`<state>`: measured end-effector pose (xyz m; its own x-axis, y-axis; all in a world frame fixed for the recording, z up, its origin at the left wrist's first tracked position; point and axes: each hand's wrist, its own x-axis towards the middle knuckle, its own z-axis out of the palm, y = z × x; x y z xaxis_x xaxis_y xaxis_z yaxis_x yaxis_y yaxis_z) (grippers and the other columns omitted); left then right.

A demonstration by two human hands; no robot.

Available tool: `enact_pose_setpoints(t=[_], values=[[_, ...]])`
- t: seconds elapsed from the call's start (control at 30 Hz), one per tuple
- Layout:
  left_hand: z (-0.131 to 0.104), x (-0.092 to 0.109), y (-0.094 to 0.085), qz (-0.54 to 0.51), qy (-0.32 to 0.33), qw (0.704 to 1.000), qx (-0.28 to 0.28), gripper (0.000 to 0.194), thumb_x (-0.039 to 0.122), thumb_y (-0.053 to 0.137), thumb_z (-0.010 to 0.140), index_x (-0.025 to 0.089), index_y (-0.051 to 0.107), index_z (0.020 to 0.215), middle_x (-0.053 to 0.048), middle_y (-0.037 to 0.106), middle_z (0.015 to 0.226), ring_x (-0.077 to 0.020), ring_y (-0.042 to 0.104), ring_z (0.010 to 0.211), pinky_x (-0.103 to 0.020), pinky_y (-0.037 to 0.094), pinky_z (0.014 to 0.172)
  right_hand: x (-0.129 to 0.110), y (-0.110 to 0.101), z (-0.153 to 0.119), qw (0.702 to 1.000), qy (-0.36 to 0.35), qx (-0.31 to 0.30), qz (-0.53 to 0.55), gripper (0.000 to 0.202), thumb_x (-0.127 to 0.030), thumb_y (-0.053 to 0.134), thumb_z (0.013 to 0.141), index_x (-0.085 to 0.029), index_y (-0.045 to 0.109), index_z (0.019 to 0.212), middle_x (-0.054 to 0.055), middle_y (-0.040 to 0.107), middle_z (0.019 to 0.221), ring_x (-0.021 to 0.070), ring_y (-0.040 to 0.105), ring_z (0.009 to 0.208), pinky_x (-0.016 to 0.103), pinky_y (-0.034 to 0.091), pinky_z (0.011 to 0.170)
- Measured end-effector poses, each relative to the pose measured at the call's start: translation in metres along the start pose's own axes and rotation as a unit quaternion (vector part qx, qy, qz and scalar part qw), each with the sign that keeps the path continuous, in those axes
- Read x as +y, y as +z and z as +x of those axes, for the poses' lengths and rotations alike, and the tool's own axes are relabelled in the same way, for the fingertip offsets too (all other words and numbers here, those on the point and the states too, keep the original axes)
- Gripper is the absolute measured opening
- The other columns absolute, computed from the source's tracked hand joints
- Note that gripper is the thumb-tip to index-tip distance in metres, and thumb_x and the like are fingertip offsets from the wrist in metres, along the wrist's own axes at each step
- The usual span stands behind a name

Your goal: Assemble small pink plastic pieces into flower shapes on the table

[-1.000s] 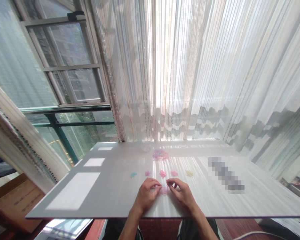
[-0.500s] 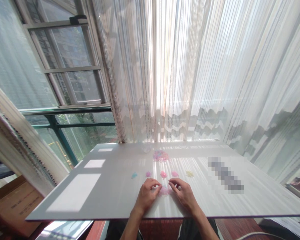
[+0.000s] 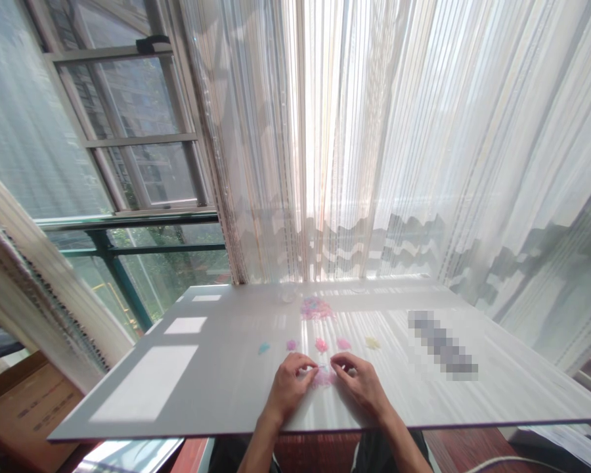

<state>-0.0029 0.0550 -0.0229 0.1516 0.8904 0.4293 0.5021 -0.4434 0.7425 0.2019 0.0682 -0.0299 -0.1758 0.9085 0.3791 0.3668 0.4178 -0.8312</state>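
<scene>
Near the table's front, my left hand (image 3: 288, 387) and my right hand (image 3: 363, 387) face each other over a small pile of pinkish-purple bits (image 3: 324, 379). Thumb and fingertips are pinched together on both; anything between them is too small to make out. Beyond the hands runs a row of small coloured heaps: blue (image 3: 264, 348), purple (image 3: 291, 345), red-pink (image 3: 321, 345), pink (image 3: 343, 343) and yellow (image 3: 372, 343). Farther back lies a larger mixed heap (image 3: 318, 307) of pink, purple and blue pieces.
A clear round item (image 3: 289, 295) stands at the back of the white table (image 3: 226, 394). To the right is a dark pixelated object (image 3: 443, 345). Sheer curtains (image 3: 354, 164) hang behind the table, and a cardboard box (image 3: 29, 407) sits at the lower left.
The view has shifted slightly. Both hands keep nearly the same pinched pose over the near pile, with only tiny finger movement. The coloured heaps look unchanged.
</scene>
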Motion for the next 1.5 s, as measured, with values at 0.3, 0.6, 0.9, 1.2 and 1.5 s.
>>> enact_pose_setpoints(t=[0.3, 0.6, 0.9, 1.2, 1.5], values=[[0.001, -0.003, 0.0, -0.017, 0.004, 1.0, 0.003, 0.019, 0.037, 0.066, 0.088, 0.022, 0.078, 0.087, -0.007, 0.073, 0.09, -0.0182, 0.065, 0.08, -0.027, 0.052, 0.067, 0.008, 0.003, -0.002, 0.994, -0.08, -0.013, -0.067, 0.025, -0.041, 0.063, 0.088, -0.02, 0.073, 0.097, 0.007, 0.07, 0.086, 0.0205, 0.065, 0.078, 0.032, 0.054, 0.071], [0.001, -0.009, 0.001, -0.033, 0.006, 0.999, 0.002, 0.024, 0.043, 0.068, 0.087, 0.023, 0.081, 0.087, -0.008, 0.074, 0.09, -0.0182, 0.066, 0.079, -0.026, 0.052, 0.065, 0.009, 0.005, -0.002, 0.985, -0.138, -0.025, -0.098, 0.017, -0.032, 0.06, 0.092, -0.022, 0.074, 0.089, 0.006, 0.069, 0.082, 0.0218, 0.064, 0.081, 0.035, 0.053, 0.076], [-0.001, -0.008, 0.0, -0.033, 0.0, 0.999, -0.011, 0.02, 0.04, 0.069, 0.087, 0.024, 0.08, 0.089, -0.007, 0.073, 0.092, -0.0182, 0.067, 0.081, -0.026, 0.054, 0.069, 0.005, 0.004, -0.003, 0.983, -0.153, -0.025, -0.1, 0.016, -0.028, 0.059, 0.093, -0.022, 0.073, 0.089, 0.006, 0.068, 0.078, 0.0219, 0.064, 0.076, 0.034, 0.053, 0.071], [-0.001, -0.007, 0.0, -0.041, 0.004, 0.999, -0.019, 0.018, 0.036, 0.069, 0.087, 0.022, 0.079, 0.09, -0.007, 0.072, 0.093, -0.0155, 0.065, 0.074, -0.027, 0.054, 0.071, 0.005, 0.004, -0.004, 0.983, -0.158, -0.017, -0.096, 0.014, -0.026, 0.06, 0.092, -0.023, 0.072, 0.088, 0.005, 0.067, 0.078, 0.0215, 0.064, 0.075, 0.033, 0.053, 0.07], [-0.001, -0.006, 0.0, -0.046, -0.007, 0.999, -0.021, 0.015, 0.031, 0.068, 0.085, 0.02, 0.078, 0.087, -0.006, 0.072, 0.091, -0.0145, 0.063, 0.072, -0.025, 0.051, 0.068, 0.011, 0.006, -0.004, 0.982, -0.166, -0.011, -0.093, 0.011, -0.021, 0.061, 0.091, -0.021, 0.071, 0.089, 0.005, 0.067, 0.079, 0.0203, 0.064, 0.076, 0.031, 0.052, 0.07]])
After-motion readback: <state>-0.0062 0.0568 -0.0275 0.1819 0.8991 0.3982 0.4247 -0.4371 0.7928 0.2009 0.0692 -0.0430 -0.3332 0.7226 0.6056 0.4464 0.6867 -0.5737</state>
